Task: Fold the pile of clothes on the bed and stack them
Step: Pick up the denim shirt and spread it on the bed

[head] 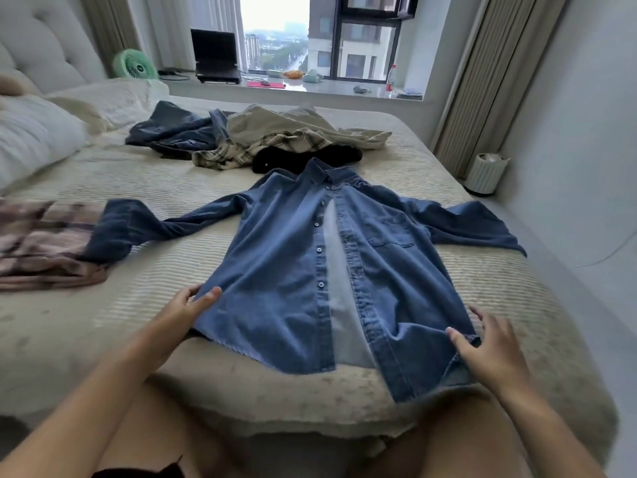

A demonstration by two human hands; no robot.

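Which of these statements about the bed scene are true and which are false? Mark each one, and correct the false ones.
1. The denim shirt lies spread flat with both sleeves out. True.
2. The shirt is buttoned all the way up. False: its front is open, showing the paler inside.
3. The left hand is at the shirt's lower side edge. True.
4. The right hand holds a hanger. False: it is at the shirt's hem with fingers spread.
5. The unfolded pile lies beyond the collar. True.
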